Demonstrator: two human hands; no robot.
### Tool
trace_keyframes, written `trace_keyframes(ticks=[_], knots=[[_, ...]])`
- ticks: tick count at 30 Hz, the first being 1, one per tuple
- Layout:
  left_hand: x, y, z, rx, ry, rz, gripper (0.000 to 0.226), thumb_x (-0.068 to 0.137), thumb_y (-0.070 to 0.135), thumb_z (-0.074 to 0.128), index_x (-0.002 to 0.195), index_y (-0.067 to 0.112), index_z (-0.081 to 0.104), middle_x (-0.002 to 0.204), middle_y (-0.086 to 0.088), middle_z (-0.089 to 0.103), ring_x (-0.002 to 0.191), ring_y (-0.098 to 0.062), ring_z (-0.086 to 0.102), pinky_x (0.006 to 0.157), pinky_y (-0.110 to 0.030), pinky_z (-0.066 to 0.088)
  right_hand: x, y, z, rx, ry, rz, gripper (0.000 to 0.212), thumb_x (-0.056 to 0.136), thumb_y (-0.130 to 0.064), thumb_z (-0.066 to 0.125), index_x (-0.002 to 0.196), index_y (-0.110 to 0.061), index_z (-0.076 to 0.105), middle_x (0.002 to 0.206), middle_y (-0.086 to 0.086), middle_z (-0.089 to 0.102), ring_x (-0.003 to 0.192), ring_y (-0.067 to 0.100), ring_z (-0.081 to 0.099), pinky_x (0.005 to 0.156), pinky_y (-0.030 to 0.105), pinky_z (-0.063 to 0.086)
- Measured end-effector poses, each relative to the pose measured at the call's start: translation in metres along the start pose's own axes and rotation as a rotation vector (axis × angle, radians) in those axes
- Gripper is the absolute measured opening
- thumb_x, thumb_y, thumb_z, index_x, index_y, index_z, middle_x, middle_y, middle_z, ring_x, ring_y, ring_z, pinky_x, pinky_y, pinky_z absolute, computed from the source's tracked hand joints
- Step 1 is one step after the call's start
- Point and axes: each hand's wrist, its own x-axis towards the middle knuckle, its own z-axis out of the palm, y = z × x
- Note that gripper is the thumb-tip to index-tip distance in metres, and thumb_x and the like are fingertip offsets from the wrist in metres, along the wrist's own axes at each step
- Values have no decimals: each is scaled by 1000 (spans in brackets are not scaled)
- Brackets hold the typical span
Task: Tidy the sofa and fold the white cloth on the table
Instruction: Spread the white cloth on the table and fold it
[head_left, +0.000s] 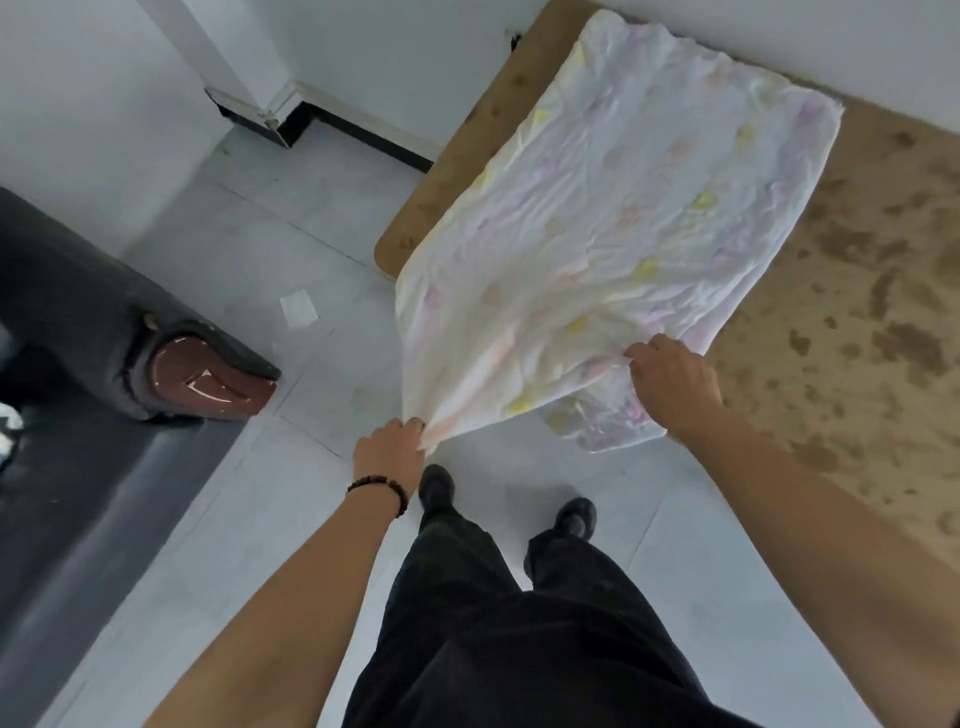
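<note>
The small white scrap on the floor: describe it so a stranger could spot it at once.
From the dark sofa on the left, find the glossy brown end of its armrest. Just beyond it on the pale floor tiles, toward the wooden table, lies the small white scrap. It is flat, squarish and plain, unlike the large wrinkled pastel-printed white cloth on the table.

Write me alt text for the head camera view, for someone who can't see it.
From above, a person's left hand and right hand each grip the near end of a white cloth with faint pastel marks; the rest lies spread on a brown table. A dark sofa stands at the left on pale floor tiles.
</note>
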Motion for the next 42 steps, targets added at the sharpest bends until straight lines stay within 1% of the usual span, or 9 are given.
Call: trace_keyframes(ticks=[9,14,20,23,27,31,34,38,42], knots=[[14,18,22,-56,-204,190,33,98,17,40,130,20,44,109,-6,58,96,-28,59,76,-36,50,-11,-15,7,267,-111,292,44,101,-15,41,144,-22,45,121,16,50,98,37,59,69,33,40],[27,8,15,-175,-234,169,20,93,11,40,112,11,44,78,-4,51,71,-25,52,57,-31,41,-40,-66,19,804,311,733,27,92,-22,51,119,-16,54,96,0,62,85,20,59,63,26,42],[19,-9,3,-372,-220,264,15,88,7,33,77,16,38,72,-16,55,60,-25,48,52,-32,36,-59,-135,39,1769,-445,880,72,79,-64,69,136,-28,44,121,4,54,114,26,59,91,42,55],[19,-20,-2,-438,-227,348,19,89,10,34,72,18,40,65,-7,50,56,-21,43,51,-30,33,-57,-156,47,2123,-287,788,40,79,-37,71,114,-22,57,113,3,51,108,22,51,101,43,45],[19,-30,-12,-560,-167,380,23,86,29,33,72,13,44,62,1,43,56,-17,36,53,-28,29,-64,-178,40,2516,-146,767,22,82,-3,40,95,-11,56,81,8,66,73,24,67,69,33,58],[14,-38,-17,-618,-55,395,30,84,42,34,66,18,34,57,4,37,52,-15,33,52,-30,28,-76,-190,34,2486,-279,847,34,97,-19,48,126,-4,53,97,11,64,59,12,59,43,13,42],[12,-41,-18,-575,-29,402,46,81,68,40,71,23,37,59,10,44,53,-11,41,52,-27,33,-77,-197,33,2306,-306,846,27,93,-39,66,89,-13,59,65,-2,50,46,5,40,39,14,29],[9,-44,-13,-353,-39,502,92,57,75,72,128,31,32,100,13,50,82,-13,52,71,-27,44,-81,-201,32,1997,171,990,29,87,-47,70,96,-21,64,69,-5,50,53,9,40,49,23,36],[6,-45,4,-46,107,660,64,88,26,59,144,30,28,110,-1,59,62,-25,55,58,-30,46,-109,-180,38,2182,521,1082,41,76,-54,78,94,-19,63,63,-6,48,51,9,34,45,23,32]])
